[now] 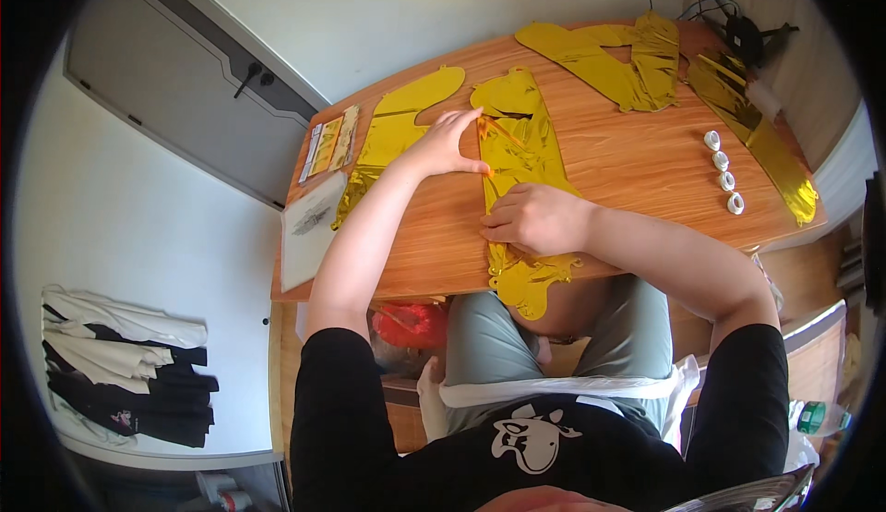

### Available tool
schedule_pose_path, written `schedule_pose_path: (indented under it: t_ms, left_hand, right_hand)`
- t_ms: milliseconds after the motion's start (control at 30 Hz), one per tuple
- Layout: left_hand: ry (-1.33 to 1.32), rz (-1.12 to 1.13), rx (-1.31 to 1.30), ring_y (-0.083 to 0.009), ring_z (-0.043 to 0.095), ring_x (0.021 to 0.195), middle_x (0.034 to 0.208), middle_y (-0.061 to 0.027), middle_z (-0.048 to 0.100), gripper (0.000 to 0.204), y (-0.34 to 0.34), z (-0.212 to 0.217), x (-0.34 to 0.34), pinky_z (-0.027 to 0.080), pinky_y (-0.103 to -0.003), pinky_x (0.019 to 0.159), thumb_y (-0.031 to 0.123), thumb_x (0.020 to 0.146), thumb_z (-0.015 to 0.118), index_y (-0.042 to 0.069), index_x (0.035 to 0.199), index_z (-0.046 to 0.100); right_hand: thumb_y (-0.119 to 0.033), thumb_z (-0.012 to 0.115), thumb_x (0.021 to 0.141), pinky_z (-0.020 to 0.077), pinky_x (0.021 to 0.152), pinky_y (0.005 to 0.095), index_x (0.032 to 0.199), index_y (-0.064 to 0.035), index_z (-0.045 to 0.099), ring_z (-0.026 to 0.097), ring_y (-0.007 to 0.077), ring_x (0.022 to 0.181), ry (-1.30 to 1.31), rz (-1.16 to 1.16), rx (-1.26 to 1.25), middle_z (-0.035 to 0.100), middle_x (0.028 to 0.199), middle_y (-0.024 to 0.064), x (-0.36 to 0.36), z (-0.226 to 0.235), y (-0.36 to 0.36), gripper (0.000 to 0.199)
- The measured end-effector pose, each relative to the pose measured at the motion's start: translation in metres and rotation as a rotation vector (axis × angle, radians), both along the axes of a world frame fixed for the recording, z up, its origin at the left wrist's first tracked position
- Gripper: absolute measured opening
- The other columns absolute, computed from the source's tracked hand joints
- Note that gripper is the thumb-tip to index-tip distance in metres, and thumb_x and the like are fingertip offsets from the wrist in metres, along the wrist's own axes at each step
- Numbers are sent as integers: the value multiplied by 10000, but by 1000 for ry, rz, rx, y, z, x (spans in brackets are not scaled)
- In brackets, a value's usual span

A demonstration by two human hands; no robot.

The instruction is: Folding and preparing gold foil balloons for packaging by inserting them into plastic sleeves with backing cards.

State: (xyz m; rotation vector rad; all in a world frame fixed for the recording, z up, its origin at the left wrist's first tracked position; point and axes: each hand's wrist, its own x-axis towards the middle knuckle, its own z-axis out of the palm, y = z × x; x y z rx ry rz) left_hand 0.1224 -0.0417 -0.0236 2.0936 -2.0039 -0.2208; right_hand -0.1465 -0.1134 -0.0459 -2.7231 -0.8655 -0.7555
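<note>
A flat gold foil balloon [520, 156] lies lengthwise before me on the wooden table [609, 156], its near end hanging over the front edge. My left hand [448, 147] rests at the balloon's left edge, thumb and fingers spread wide, fingertips touching the foil. Lower down, my right hand [540, 216] is curled on the same balloon, its fingers closed together at the left edge of the foil. The underside of the right fingers is hidden.
More flat gold balloons lie at the left [401, 124], far right [628, 60] and right edge [757, 138]. White ribbon rolls [721, 159] stand in a row at the right. A printed card [329, 145] and a clear plastic bag [312, 226] are at the left end.
</note>
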Motion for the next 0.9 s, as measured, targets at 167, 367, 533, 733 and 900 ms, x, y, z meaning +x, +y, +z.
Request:
schedule_pose_path:
  t_ms: [167,367,533,733,900]
  left_hand:
    - [107,18,45,-385,198,1552,1656,-233,261,1480,-11,0,7,232,-517,1251,716,569,881,126,1657,70]
    - [-46,52,128,-399,94,1576,1678,-202,241,1521,-13,8,2,55,-532,1278,687,612,874,118,1643,-89]
    - [-336,185,135,-386,116,1575,1696,-193,184,1341,-2,31,-32,79,-523,1279,617,711,852,115,1655,43]
    - [225,-60,-47,-303,217,1565,1695,-147,222,672,10,10,-82,224,-413,1266,295,1033,580,78,1606,305]
    - [-26,-142,-48,-314,216,1562,1684,-179,229,724,4,-20,-84,202,-425,1274,432,1046,524,24,1597,290]
  right_hand:
    - [-170,697,803,532,909,389,1115,-75,716,678,239,1055,124,-37,-70,710,1162,61,-4,6,1,326]
    - [-170,689,814,534,908,388,1116,-75,716,678,233,1070,116,-30,-82,714,1165,61,-4,10,1,318]
    - [-188,665,836,530,909,382,1132,-81,709,675,226,1073,115,-48,-110,713,1161,53,-7,11,-1,318]
    - [-193,623,845,525,928,376,1152,-77,696,671,227,1047,68,-81,-185,706,1091,62,-7,14,2,337]
    - [-242,700,779,514,888,383,1024,-97,675,664,228,953,-67,-14,-169,680,964,33,6,7,5,286]
